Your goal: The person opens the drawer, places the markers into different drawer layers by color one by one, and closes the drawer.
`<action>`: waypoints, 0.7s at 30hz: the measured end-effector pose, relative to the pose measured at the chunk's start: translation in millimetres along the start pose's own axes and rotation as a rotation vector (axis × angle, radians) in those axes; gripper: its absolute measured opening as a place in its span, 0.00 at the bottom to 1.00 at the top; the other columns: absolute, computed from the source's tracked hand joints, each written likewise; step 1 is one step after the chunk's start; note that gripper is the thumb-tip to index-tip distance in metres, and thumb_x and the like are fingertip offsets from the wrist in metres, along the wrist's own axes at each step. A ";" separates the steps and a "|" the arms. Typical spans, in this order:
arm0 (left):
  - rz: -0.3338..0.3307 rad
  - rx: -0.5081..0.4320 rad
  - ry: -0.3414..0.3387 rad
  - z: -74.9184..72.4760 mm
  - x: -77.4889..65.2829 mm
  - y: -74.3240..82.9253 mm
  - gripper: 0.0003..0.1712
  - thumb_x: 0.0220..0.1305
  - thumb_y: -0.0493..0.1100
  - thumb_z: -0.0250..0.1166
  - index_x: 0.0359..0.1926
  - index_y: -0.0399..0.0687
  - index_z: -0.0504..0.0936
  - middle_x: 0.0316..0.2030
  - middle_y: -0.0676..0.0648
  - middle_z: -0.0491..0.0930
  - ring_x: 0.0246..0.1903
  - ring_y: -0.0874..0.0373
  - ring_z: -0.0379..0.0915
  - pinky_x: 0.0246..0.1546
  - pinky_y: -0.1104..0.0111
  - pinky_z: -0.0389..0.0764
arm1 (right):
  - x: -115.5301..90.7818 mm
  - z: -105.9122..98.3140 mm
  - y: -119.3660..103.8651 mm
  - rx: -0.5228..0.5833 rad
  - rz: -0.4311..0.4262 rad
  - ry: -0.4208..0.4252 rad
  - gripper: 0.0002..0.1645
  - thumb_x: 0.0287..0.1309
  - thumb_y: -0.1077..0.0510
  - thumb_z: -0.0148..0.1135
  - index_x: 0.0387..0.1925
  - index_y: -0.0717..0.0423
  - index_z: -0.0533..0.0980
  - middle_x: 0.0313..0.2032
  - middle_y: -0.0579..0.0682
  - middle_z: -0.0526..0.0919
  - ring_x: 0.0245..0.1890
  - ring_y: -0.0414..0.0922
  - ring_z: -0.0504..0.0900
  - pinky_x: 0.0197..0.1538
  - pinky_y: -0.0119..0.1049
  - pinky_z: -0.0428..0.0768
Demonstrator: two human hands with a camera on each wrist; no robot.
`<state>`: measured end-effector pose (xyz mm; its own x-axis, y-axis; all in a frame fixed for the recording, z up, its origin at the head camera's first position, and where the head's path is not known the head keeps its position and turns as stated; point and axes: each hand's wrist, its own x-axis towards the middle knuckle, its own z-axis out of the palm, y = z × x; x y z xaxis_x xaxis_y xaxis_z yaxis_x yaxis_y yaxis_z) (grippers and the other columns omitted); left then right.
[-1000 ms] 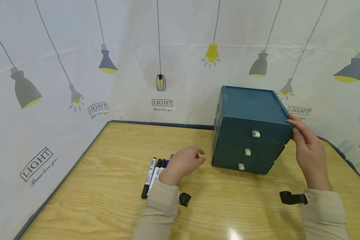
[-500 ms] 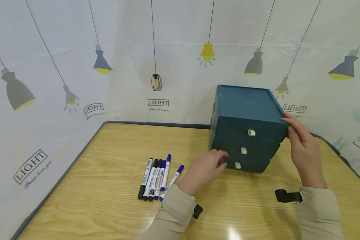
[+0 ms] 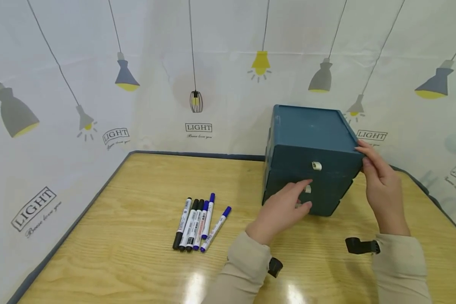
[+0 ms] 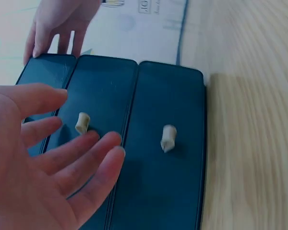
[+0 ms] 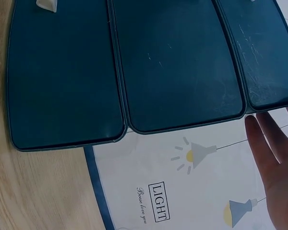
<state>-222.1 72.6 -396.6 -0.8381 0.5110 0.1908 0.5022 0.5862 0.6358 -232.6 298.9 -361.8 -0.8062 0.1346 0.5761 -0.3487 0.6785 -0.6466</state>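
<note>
At the cabinet's (image 3: 294,158) edge, right fingers (image 3: 373,154) rest; left fingers (image 4: 105,175) spread near the middle handle (image 4: 82,123).

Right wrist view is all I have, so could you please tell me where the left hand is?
Observer: The left hand is in front of the drawer unit, near the middle handle but not gripping it.
Operator: Thank you; is anything lying on the table outside my view?
Observer: Yes, a group of black-capped and blue-capped markers lies to the person's left of the drawer unit.
</note>
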 end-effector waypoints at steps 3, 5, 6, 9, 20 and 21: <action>-0.037 -0.023 0.022 3.9 4.5 3.8 0.29 0.63 0.54 0.53 0.64 0.71 0.55 0.52 0.58 0.67 0.35 0.70 0.70 0.24 0.75 0.70 | 0.2 0.4 0.8 -0.010 0.012 0.007 0.21 0.67 0.54 0.39 0.58 0.37 0.67 0.61 0.34 0.62 0.49 0.30 0.69 0.40 0.19 0.66; -0.056 -0.019 0.032 5.9 5.9 4.0 0.28 0.63 0.54 0.53 0.63 0.71 0.57 0.50 0.58 0.68 0.32 0.71 0.69 0.22 0.74 0.69 | -0.1 1.3 0.9 -0.006 0.015 0.013 0.21 0.67 0.54 0.39 0.58 0.37 0.67 0.61 0.34 0.63 0.41 0.31 0.71 0.36 0.21 0.64; -0.064 -0.012 0.035 6.7 6.0 3.4 0.27 0.63 0.54 0.53 0.62 0.71 0.58 0.50 0.59 0.69 0.31 0.71 0.68 0.22 0.74 0.69 | -0.3 2.0 0.8 0.002 0.014 0.013 0.21 0.67 0.55 0.39 0.58 0.37 0.67 0.61 0.34 0.63 0.41 0.31 0.70 0.35 0.22 0.63; -0.074 -0.004 0.025 9.0 5.1 -0.7 0.25 0.63 0.53 0.53 0.61 0.69 0.61 0.48 0.59 0.70 0.29 0.72 0.68 0.21 0.73 0.69 | -1.6 4.1 0.7 0.016 -0.010 0.007 0.21 0.67 0.55 0.40 0.58 0.38 0.67 0.61 0.34 0.63 0.48 0.31 0.69 0.35 0.23 0.62; -0.028 -0.114 -0.011 11.7 5.5 -10.4 0.25 0.64 0.54 0.52 0.62 0.68 0.61 0.51 0.60 0.69 0.40 0.67 0.70 0.32 0.71 0.72 | -2.4 1.1 1.9 0.016 -0.040 -0.008 0.21 0.67 0.57 0.40 0.59 0.41 0.67 0.62 0.35 0.61 0.60 0.33 0.60 0.42 0.18 0.64; -0.028 -0.107 -0.007 11.8 5.9 -9.4 0.26 0.64 0.54 0.52 0.62 0.68 0.61 0.52 0.61 0.69 0.41 0.66 0.70 0.33 0.71 0.73 | -2.0 0.5 2.0 0.016 -0.038 -0.009 0.22 0.67 0.57 0.40 0.59 0.41 0.66 0.62 0.35 0.61 0.60 0.33 0.60 0.44 0.17 0.65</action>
<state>-229.3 77.5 -410.2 -0.8498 0.5001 0.1664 0.4525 0.5304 0.7169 -231.9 299.6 -364.5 -0.7964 0.1023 0.5960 -0.3870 0.6711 -0.6323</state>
